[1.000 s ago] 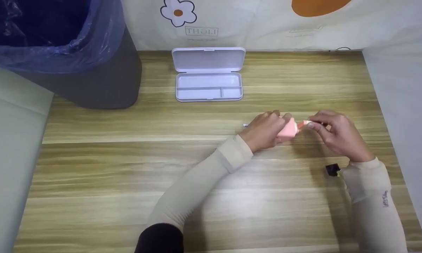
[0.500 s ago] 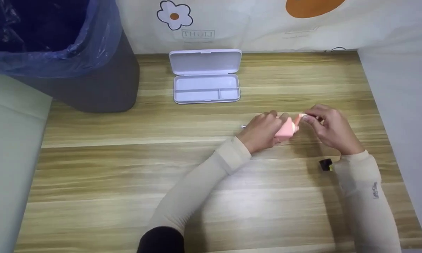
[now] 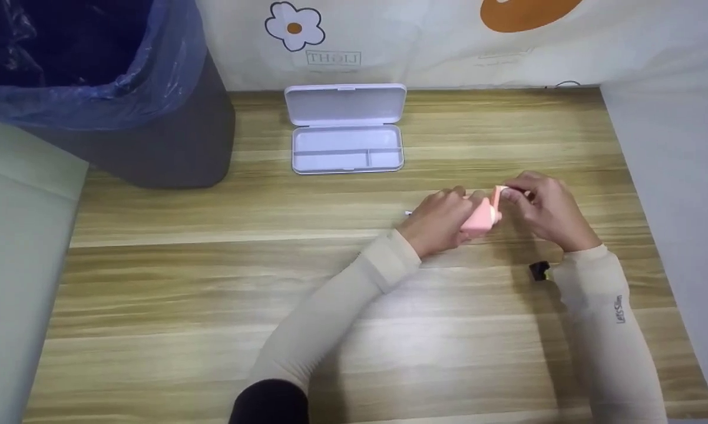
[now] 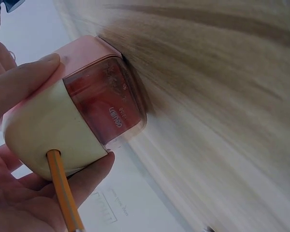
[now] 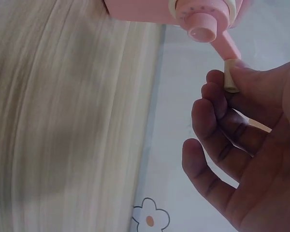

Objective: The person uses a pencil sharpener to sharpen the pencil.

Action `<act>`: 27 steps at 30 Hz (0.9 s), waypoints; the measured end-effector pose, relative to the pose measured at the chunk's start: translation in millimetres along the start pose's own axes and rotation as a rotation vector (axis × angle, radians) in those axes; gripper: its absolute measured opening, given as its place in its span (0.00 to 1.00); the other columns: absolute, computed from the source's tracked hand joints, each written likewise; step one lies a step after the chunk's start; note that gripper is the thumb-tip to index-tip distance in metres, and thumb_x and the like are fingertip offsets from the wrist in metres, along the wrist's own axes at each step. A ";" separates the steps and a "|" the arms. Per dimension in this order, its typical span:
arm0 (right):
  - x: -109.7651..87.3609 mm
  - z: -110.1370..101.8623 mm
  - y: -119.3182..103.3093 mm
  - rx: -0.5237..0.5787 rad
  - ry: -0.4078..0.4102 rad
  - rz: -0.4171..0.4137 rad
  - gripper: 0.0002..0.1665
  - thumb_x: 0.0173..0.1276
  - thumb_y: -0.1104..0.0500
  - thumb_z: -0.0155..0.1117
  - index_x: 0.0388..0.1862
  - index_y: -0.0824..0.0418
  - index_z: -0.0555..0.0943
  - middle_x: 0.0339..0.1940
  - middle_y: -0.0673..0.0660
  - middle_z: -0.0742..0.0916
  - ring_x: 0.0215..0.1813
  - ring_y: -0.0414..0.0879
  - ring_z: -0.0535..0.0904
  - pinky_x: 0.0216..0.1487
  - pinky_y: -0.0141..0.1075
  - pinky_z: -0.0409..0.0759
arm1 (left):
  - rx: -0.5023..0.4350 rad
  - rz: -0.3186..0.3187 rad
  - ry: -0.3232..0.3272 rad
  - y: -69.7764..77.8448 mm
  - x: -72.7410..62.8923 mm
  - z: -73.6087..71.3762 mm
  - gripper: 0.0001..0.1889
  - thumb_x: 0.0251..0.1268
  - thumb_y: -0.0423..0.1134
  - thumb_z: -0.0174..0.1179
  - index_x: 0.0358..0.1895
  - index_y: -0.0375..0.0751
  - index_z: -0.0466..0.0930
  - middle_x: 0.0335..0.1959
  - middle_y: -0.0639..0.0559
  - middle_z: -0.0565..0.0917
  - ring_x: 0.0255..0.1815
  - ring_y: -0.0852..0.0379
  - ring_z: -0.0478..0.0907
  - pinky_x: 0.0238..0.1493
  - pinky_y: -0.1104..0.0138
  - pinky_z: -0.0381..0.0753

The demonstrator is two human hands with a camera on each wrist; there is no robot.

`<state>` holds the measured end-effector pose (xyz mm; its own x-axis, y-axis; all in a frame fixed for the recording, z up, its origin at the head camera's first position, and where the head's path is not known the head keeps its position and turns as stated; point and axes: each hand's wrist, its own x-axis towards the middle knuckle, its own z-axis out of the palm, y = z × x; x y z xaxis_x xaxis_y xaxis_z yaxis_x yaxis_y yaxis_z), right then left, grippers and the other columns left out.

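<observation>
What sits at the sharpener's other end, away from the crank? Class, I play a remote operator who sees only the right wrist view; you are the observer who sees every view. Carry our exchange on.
Observer: A pencil sticks out of the sharpener there.
Operator: I see only the right hand. Where is the left one?
Observer: The left hand grips the sharpener.
Operator: Is any container standing on the table, out of my sight?
Observer: Yes, a case stands there with its lid up.
</observation>
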<state>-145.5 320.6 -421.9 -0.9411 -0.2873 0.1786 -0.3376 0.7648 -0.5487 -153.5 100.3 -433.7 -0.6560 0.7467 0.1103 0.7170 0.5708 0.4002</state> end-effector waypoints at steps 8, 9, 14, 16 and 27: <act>5.2 1.1 5.2 0.009 -0.054 0.027 0.12 0.73 0.62 0.62 0.43 0.70 0.87 0.35 0.59 0.87 0.32 0.46 0.78 0.33 0.27 0.73 | -0.006 -0.004 0.001 0.3 0.8 -0.8 0.28 0.64 0.48 0.67 0.63 0.39 0.76 0.45 0.44 0.82 0.41 0.52 0.80 0.43 0.62 0.81; 5.6 2.1 6.4 0.010 -0.055 0.025 0.11 0.73 0.62 0.62 0.43 0.69 0.87 0.35 0.59 0.87 0.32 0.46 0.78 0.33 0.27 0.74 | 0.000 -0.004 0.001 0.1 0.7 -0.5 0.28 0.63 0.48 0.68 0.63 0.39 0.76 0.45 0.44 0.82 0.41 0.52 0.80 0.44 0.61 0.81; 6.1 11.3 13.5 0.040 -0.054 0.040 0.10 0.72 0.64 0.62 0.43 0.68 0.88 0.35 0.58 0.88 0.33 0.47 0.79 0.34 0.27 0.73 | 0.005 -0.001 0.002 -1.5 0.8 0.8 0.29 0.63 0.47 0.68 0.64 0.39 0.75 0.45 0.44 0.82 0.42 0.51 0.80 0.44 0.61 0.81; 4.8 14.7 15.5 0.056 -0.068 0.061 0.10 0.72 0.64 0.61 0.43 0.68 0.88 0.35 0.59 0.88 0.34 0.48 0.79 0.34 0.27 0.73 | 0.006 0.003 -0.004 -1.2 1.2 1.5 0.31 0.63 0.47 0.68 0.66 0.38 0.73 0.46 0.43 0.82 0.43 0.51 0.80 0.44 0.61 0.81; 3.7 22.9 25.5 0.097 -0.210 0.121 0.11 0.73 0.67 0.59 0.46 0.69 0.87 0.42 0.64 0.88 0.43 0.52 0.81 0.43 0.33 0.76 | 0.009 -0.004 -0.001 -0.1 1.0 3.0 0.31 0.64 0.49 0.67 0.66 0.39 0.73 0.46 0.43 0.82 0.43 0.51 0.80 0.44 0.61 0.81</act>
<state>-157.2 325.9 -453.9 -0.9461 -0.3181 -0.0608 -0.2097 0.7448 -0.6336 -153.5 102.0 -436.4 -0.6587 0.7446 0.1076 0.7164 0.5771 0.3920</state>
